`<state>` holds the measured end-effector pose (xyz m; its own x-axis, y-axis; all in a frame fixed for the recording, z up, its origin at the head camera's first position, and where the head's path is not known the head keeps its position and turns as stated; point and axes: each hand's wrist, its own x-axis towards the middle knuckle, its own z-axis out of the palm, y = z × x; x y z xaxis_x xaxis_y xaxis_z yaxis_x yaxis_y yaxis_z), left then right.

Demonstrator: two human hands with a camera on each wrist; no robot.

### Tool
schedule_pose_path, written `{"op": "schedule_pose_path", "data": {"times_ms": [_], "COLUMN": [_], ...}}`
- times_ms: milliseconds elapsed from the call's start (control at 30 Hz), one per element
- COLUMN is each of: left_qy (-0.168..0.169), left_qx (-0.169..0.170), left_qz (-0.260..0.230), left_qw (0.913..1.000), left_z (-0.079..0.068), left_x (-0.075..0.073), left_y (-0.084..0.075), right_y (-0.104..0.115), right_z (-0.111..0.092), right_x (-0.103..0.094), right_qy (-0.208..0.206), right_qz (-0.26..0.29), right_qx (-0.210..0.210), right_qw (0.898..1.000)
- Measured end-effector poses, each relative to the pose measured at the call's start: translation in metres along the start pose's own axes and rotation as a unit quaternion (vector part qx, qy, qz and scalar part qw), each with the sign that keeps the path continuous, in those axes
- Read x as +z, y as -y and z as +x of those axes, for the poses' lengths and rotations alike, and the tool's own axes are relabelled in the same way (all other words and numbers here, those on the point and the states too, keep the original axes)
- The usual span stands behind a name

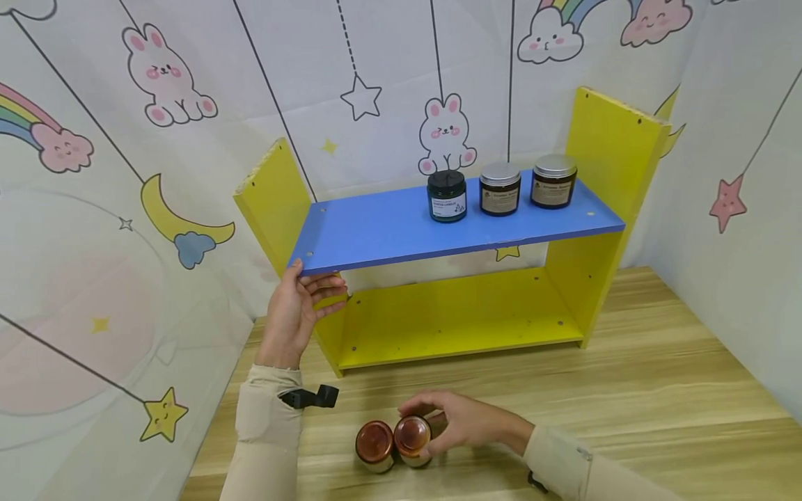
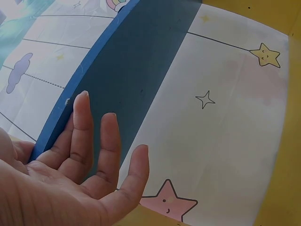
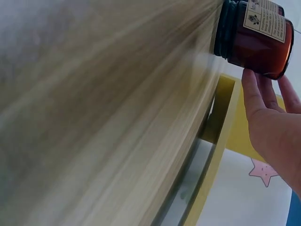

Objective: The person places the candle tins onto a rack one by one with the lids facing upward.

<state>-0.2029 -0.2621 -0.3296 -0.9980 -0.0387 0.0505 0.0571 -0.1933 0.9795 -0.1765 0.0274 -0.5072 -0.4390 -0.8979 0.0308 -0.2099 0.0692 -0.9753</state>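
At its front left corner, the blue shelf board [image 1: 382, 226] is pinched by my left hand [image 1: 297, 306], thumb on top and fingers underneath. In the left wrist view the blue board [image 2: 56, 110] passes between thumb and index finger, while the other fingers stand free. My right hand [image 1: 466, 421] holds the right one of two amber glass jars, its fingers and thumb on either side of this jar [image 1: 413, 440]. Both jars stand upside down on the table, bases up; the left jar [image 1: 374, 445] is right beside it. A label shows on the held jar [image 3: 258, 40] in the right wrist view.
On the blue board stand a dark green jar [image 1: 447, 198] with a black lid and two brown jars [image 1: 499, 191] with silver lids. Yellow side panels [image 1: 614, 153] and a yellow bottom board [image 1: 451, 313] frame the unit. It stands on a wood-grain table [image 1: 664, 369] before patterned cloth walls.
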Motion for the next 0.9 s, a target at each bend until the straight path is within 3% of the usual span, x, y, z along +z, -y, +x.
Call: {"op": "schedule_pose_path", "data": {"times_ms": [533,900], "left_qy": [0.001,0.002], "left_qx": [0.002,0.002], "left_qz": [-0.004,-0.005], "left_qw": [1.0000,1.0000], "left_z": [-0.0008,-0.0011], "left_x": [0.0002,0.0001], "left_y": [-0.0001,-0.0001], "right_y": [-0.0033,-0.0081], "right_z": [0.0033,0.0062], "right_x": [0.0075,0.0091], "right_qy": [-0.013,-0.024], "right_qz": [0.006,-0.063], "right_qx": [0.020,0.008], "right_qw": [1.000,0.998]}}
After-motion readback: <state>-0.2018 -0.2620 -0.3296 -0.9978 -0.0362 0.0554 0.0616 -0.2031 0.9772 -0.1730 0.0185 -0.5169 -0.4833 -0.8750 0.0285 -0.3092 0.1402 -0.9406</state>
